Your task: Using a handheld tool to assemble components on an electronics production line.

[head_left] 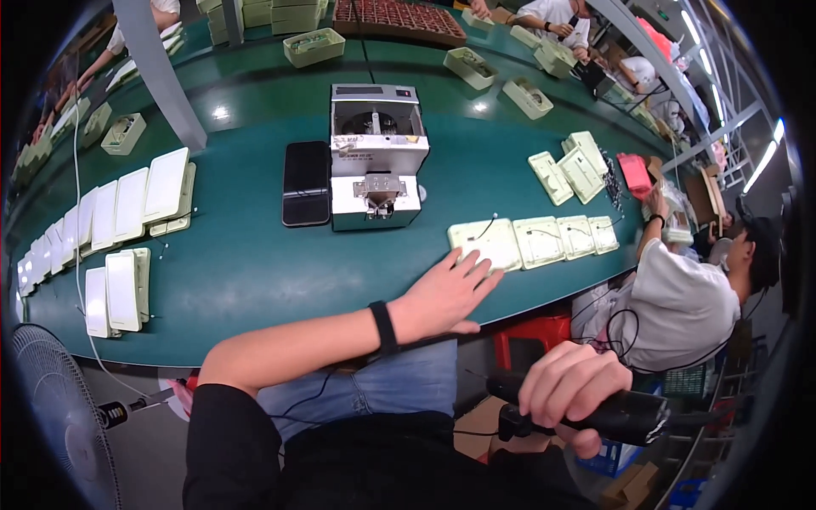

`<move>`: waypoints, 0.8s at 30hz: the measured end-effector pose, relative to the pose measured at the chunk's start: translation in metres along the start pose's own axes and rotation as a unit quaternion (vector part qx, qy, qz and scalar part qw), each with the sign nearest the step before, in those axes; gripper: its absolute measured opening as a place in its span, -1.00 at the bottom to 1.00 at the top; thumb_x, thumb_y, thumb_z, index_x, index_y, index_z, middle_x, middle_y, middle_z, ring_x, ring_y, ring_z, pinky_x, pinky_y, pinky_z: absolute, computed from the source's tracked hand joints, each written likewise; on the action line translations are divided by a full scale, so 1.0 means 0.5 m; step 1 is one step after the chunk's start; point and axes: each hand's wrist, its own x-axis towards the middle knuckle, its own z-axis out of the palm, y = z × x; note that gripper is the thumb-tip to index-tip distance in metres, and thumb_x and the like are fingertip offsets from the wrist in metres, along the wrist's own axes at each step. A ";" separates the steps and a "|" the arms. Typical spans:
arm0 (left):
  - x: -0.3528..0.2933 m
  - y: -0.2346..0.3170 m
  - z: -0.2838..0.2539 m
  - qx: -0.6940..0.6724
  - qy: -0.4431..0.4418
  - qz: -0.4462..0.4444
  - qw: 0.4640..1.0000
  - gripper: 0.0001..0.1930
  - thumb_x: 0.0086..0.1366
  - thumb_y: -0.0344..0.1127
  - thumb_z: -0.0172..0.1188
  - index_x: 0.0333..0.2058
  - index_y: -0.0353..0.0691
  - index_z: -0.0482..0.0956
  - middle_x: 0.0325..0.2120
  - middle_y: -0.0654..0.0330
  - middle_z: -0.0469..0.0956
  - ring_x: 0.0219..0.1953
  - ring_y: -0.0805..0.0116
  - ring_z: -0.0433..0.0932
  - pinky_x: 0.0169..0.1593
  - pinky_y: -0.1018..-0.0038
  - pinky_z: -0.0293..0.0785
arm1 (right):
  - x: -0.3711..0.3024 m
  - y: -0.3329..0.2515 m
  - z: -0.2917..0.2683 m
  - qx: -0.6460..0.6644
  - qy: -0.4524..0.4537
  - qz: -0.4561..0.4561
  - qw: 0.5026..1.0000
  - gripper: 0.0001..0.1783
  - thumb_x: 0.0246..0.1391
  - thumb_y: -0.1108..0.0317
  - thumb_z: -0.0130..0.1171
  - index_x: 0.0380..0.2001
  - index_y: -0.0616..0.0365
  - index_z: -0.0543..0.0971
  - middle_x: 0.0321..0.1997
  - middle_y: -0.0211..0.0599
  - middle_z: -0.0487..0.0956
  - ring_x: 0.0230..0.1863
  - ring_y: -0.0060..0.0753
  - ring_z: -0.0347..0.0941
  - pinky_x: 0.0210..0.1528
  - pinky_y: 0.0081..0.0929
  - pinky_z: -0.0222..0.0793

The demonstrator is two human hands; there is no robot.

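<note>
My left hand (444,296) reaches across to the right with its fingers spread. Its fingertips rest at the near edge of a pale green plastic housing (486,241), the first in a row of several open housings with thin wires inside. Below the table edge, my right hand (576,389) is wrapped round a black electric screwdriver (631,415). The tool lies almost level, its thin bit pointing left and its cable running off to the right. A white screw feeder (378,202) stands at the middle of the green table (280,280).
Beside the feeder lies a black phone (306,183). White-faced housings (125,289) are lined up at the left. More pale shells (581,174) lie at the back right, near a seated co-worker (680,310). A fan (64,425) stands at lower left, a grey post (166,76) behind.
</note>
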 end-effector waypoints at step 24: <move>-0.452 -0.141 -0.086 0.266 -0.058 -0.041 0.961 -0.46 0.30 -0.07 0.01 0.17 -0.25 0.51 0.19 -0.02 0.48 0.00 0.13 0.52 0.01 -0.06 0.59 | 0.400 0.491 0.155 -0.175 0.317 -0.002 0.932 -0.82 0.29 0.31 0.04 -0.17 0.15 0.33 -0.54 -0.21 0.40 -0.69 -0.45 0.21 -0.61 -0.40 0.26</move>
